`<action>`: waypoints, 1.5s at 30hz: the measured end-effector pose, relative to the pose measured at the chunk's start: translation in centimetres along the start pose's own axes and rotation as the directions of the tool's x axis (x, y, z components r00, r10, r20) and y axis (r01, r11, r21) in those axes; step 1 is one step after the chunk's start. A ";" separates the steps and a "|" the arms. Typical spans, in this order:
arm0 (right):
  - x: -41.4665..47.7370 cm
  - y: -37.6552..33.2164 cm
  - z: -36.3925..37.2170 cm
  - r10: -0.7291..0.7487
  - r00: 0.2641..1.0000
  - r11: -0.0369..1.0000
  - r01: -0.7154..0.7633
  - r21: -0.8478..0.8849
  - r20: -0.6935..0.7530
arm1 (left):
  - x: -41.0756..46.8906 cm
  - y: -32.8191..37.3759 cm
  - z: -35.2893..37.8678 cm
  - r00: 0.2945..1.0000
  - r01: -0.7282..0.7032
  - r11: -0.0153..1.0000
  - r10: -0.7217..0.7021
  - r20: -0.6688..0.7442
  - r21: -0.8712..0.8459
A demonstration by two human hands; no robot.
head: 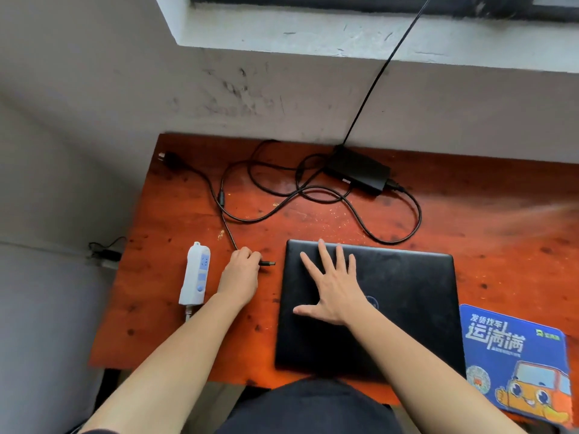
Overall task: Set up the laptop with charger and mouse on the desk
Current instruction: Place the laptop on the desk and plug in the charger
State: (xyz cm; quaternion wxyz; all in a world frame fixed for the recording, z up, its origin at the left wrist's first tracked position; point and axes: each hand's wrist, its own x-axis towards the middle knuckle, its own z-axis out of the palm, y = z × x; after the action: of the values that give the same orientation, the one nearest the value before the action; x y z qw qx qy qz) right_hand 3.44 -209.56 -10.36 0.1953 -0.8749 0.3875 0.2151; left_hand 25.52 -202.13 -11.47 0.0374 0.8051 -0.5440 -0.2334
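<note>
Left hand (239, 270) pinches charger plug (267, 263) beside closed laptop (369, 303); right hand (333, 285) flat, fingers spread, on lid. Risk: misaligned plug misses port; looped cable (282, 202) snags.

A narrow bare strip of desk (275, 283) is left between power strip (195, 274) and closed laptop (407, 302) — partly taken by the left hand (239, 274). Farther back, passage is obstructed by looped cable (282, 198) — and the charger brick (357, 169).
</note>
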 end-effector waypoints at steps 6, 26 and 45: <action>1.3 0.2 2.3 0.006 0.996 1.000 -0.005 0.015 -0.091 | 0.3 -0.4 -0.2 1.000 0.014 1.000 -0.014 -0.014 0.002; 0.9 -1.0 3.4 0.098 0.951 0.979 -0.039 0.199 -0.295 | 1.5 -2.4 5.2 0.876 -0.306 0.933 0.198 -0.440 -0.190; 1.3 -1.9 3.8 0.133 0.940 0.958 -0.041 0.284 -0.313 | 4.7 -2.7 4.9 0.837 -0.485 0.853 0.390 -0.383 -0.192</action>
State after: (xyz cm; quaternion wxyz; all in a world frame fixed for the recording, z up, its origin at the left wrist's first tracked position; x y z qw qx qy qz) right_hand 4.81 -207.25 -13.88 0.2369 -0.8448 0.4793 0.0192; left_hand 27.16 -204.29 -18.23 0.2948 0.6714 -0.6620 -0.1551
